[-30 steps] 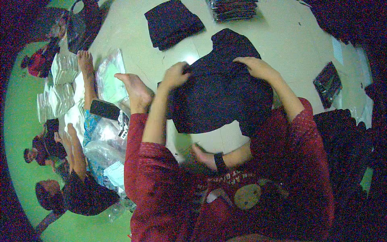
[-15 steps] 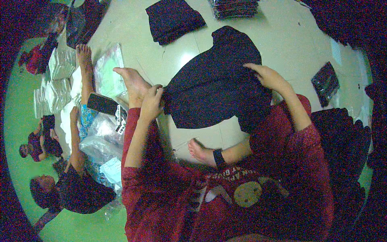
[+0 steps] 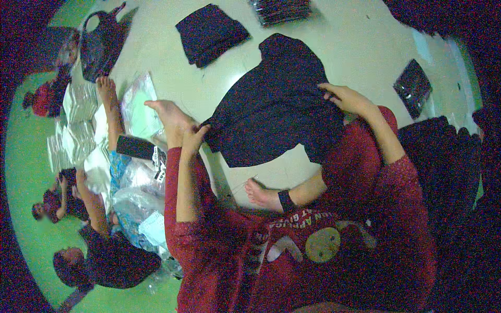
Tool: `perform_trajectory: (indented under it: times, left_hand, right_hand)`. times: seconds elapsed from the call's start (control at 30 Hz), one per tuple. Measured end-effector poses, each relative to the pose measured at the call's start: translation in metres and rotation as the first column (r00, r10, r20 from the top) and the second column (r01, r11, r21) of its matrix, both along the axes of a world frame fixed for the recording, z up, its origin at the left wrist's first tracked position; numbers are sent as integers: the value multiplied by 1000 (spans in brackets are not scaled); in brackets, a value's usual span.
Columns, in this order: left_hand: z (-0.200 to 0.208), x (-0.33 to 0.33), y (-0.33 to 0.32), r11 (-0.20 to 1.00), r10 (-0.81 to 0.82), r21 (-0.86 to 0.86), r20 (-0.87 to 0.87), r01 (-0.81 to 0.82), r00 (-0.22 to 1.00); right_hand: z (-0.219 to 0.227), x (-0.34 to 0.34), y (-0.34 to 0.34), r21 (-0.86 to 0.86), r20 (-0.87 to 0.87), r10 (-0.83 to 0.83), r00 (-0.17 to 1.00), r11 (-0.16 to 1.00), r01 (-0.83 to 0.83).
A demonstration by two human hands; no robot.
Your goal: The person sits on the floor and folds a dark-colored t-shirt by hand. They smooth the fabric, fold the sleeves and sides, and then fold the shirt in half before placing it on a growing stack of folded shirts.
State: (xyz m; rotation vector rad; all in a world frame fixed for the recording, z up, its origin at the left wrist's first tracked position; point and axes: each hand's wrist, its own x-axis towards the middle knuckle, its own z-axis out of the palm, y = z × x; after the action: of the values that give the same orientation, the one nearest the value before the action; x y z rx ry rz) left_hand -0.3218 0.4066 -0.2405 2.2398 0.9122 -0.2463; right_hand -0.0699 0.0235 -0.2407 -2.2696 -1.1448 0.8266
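A black garment (image 3: pixel 271 104) lies spread over the pale floor between my legs, its fabric creased across the middle; its exact kind is unclear. My left hand (image 3: pixel 195 139) pinches the garment's left corner beside my foot. At the upper right edge, my right hand (image 3: pixel 347 98) has its fingers bent onto the cloth, gripping it lightly. A folded black garment (image 3: pixel 211 35) rests on the floor beyond.
A stack of dark, plastic-wrapped packets (image 3: pixel 282 11) stands at the far side. One wrapped packet (image 3: pixel 413 87) lies to the right, near a dark cloth pile (image 3: pixel 438 156). Leftward are clear plastic bags (image 3: pixel 136 180), white stacks (image 3: pixel 81 141) and a seated person (image 3: pixel 112 261).
My left hand has drawn the garment's left corner slightly down and left. The fingers of my right hand have curled more at the right edge. The whole view has shifted a little.
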Motion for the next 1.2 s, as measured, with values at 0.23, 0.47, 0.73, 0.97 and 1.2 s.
perform_trajectory:
  times: [0.23,0.47,0.73,0.97,1.2]
  left_hand:
    - [-29,-13,-50,931,283,112,385,-348,879]
    - [29,101,-131,994,103,-33,540,-101,835]
    - [5,179,-235,837,273,-548,414,-2,868]
    - [-15,98,-171,936,323,-292,492,-196,808]
    - [-15,65,-161,788,489,-560,319,-255,812]
  right_hand:
    - [-9,5,7,130,-122,-33,992,990,48]
    - [-14,33,-10,255,-163,-128,978,952,168]
    - [-24,50,-36,200,-301,-299,906,909,366]
    - [-18,48,-23,181,-318,-248,915,932,315]
    - [-5,43,-25,121,-246,-272,930,944,308]
